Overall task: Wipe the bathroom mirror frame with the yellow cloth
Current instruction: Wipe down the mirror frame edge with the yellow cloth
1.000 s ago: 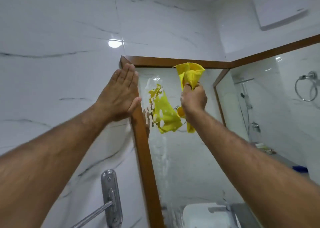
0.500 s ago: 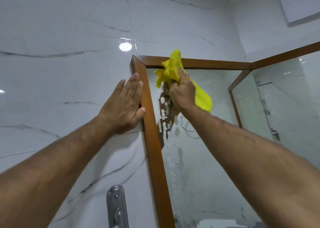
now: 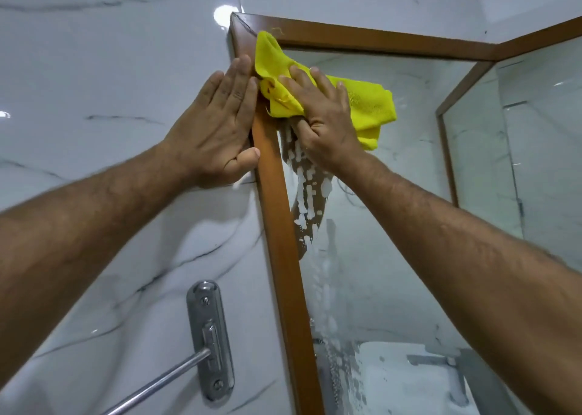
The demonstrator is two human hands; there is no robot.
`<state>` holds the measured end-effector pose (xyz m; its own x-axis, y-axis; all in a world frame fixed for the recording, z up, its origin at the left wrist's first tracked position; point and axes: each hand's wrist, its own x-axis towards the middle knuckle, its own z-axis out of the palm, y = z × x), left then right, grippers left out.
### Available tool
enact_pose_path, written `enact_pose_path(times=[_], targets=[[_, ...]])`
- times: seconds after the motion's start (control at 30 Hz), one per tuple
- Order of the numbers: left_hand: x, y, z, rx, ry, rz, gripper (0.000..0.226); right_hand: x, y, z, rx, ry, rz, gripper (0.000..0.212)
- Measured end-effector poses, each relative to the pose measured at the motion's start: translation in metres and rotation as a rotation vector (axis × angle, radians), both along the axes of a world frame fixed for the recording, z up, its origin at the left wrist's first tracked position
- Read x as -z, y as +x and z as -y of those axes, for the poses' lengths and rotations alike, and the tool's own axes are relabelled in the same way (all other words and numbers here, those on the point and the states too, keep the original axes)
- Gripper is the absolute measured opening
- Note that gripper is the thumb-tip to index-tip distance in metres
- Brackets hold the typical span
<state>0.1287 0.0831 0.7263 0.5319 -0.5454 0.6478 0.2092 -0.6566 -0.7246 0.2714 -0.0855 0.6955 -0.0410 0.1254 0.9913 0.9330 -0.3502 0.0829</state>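
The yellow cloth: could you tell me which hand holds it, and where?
The right hand presses the yellow cloth mid-fold; the left hand holds nothing.

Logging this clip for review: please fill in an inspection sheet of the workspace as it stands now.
Surface: mirror glass streaked with white residue near its left edge.
Job's things: yellow cloth pressed at the upper left corner of the wooden mirror frame.
Clutter: nothing seen.
Grippers: right hand grips the cloth; left hand flat on the wall tile beside the frame.
Cables: nothing seen.
Surroundings: marble wall tiles, chrome towel rail bracket.
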Motion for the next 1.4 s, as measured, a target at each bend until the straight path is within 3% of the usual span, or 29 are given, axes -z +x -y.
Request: enact_pose_path(times=[0.3, 0.47, 0.57, 0.7, 0.8, 0.9, 1.07, 1.17, 1.3, 1.4], targets=[[0.031, -0.006, -0.005, 0.023, 0.074, -0.055, 0.095, 0.130, -0.003, 0.016, 0.062, -0.184, 0.032, 0.070], [0.034, -0.006, -0.005, 0.038, 0.069, -0.040, 0.095, 0.076, -0.008, 0.013, 0.140, -0.169, -0.047, 0.074], [0.035, -0.001, -0.007, 0.041, 0.074, -0.028, 0.096, 0.066, -0.010, 0.007, 0.073, -0.098, -0.066, 0.074], [0.046, 0.001, -0.009, 0.061, 0.057, -0.041, 0.096, 0.145, -0.009, 0.005, 0.016, -0.103, -0.043, 0.072], [0.075, 0.001, -0.003, 0.087, 0.015, -0.072, 0.095, 0.211, -0.014, 0.015, 0.032, -0.231, -0.045, 0.068], [0.102, 0.000, 0.003, 0.120, -0.022, -0.095, 0.092, 0.205, -0.013, 0.025, 0.035, -0.338, -0.059, 0.067], [0.117, 0.003, 0.003, 0.079, -0.011, -0.080, 0.091, 0.162, -0.012, 0.015, 0.065, -0.252, -0.007, 0.068], [0.134, 0.003, 0.004, 0.091, -0.024, -0.101, 0.088, 0.201, -0.012, 0.010, 0.051, -0.205, -0.015, 0.066], [0.153, -0.002, 0.008, 0.102, -0.070, -0.144, 0.086, 0.285, -0.014, 0.015, 0.122, -0.330, -0.014, 0.065], [0.159, -0.008, 0.012, 0.072, -0.071, -0.162, 0.085, 0.277, -0.011, 0.020, 0.205, -0.385, 0.002, 0.068]])
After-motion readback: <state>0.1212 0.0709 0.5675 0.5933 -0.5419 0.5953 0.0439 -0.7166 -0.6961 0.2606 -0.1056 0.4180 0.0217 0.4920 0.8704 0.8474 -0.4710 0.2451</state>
